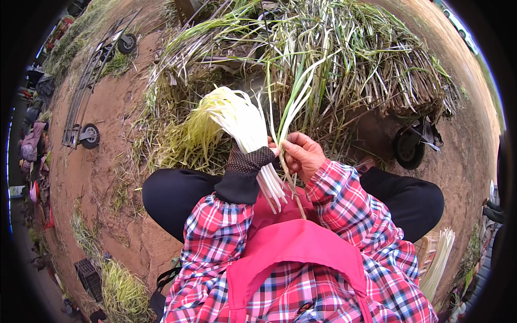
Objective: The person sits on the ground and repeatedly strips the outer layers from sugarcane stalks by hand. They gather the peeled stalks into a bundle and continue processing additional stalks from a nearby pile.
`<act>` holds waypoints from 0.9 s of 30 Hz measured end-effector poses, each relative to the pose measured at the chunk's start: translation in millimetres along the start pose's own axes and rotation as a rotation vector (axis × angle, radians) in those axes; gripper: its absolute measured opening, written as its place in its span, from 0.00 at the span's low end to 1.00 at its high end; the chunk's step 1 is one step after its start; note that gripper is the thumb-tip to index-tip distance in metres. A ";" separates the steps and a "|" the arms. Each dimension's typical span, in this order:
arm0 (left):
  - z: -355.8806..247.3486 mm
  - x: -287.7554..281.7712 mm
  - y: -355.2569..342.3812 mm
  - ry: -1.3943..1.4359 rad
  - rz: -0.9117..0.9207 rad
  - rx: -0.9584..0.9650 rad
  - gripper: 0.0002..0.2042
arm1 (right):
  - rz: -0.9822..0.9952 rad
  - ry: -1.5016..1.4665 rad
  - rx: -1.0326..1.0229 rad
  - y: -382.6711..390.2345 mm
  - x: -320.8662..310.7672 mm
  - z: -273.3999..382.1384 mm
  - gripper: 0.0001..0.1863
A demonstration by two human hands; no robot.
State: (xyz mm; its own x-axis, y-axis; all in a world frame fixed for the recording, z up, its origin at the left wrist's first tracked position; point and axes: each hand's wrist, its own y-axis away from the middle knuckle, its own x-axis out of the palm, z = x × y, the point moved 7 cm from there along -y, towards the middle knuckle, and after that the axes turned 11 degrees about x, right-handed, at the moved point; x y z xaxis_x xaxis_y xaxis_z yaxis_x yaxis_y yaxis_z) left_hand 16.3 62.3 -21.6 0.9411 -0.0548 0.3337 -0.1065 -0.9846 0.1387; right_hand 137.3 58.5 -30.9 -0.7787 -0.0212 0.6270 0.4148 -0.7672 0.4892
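Head view: left hand (254, 160), in black mesh glove (239, 180), gripped bundle of pale stalks (243, 121) at frame centre, yellow leaf ends drooping left; thumb tip showed, other fingers hidden, so couldn't tell how they lay. And right hand (303, 154), bare, just beside it: thumb and forefinger pinched green-white stalk (298, 105), leaves fanning upward, brown lower end reaching down toward pink apron (296, 245). Straw-and-leaf heap (371, 59) filled top; wheeled metal frame (81, 99) stood upper left, black crate (88, 278) lower left.
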 end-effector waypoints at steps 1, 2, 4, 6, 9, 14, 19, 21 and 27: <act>1.4 -0.6 -0.7 0.022 -0.020 0.009 0.17 | -0.010 -0.029 0.011 -0.5 -2.5 -1.4 0.06; 2.7 -2.1 -1.5 0.031 -0.037 0.002 0.17 | -0.011 -0.057 0.009 -1.0 -3.6 -1.4 0.06; 3.0 -2.5 -3.0 0.041 -0.052 -0.006 0.16 | -0.015 -0.108 0.009 1.3 -3.9 -0.2 0.06; 1.3 -2.4 -3.0 0.054 -0.071 -0.031 0.16 | 0.009 -0.026 0.002 6.5 2.1 3.6 0.05; -7.1 -3.7 -0.4 0.066 -0.105 -0.042 0.17 | 0.000 0.312 0.003 25.0 8.8 5.1 0.04; -15.1 -17.0 -6.8 0.099 -0.149 -0.039 0.21 | 0.110 1.273 -0.346 76.4 2.2 6.9 0.04; -9.2 -20.8 -6.7 0.173 -0.172 0.113 0.17 | -0.491 2.085 0.236 73.6 -81.6 14.4 0.09; -6.1 -12.2 -4.8 0.224 -0.143 0.198 0.16 | -0.436 1.780 -0.373 63.9 -46.8 38.0 0.10; 25.2 0.8 -16.1 0.013 -0.037 0.187 0.10 | -0.106 0.564 -0.075 -12.9 -11.3 21.7 0.07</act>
State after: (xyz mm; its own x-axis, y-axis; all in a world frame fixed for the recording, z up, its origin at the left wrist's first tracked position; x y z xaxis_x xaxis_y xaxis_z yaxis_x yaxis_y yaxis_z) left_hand 26.9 73.9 -47.1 0.9390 -0.0173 0.3436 -0.0094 -0.9997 -0.0246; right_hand 151.0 82.6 -31.1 -0.9531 -0.2644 0.1472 0.3026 -0.8266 0.4745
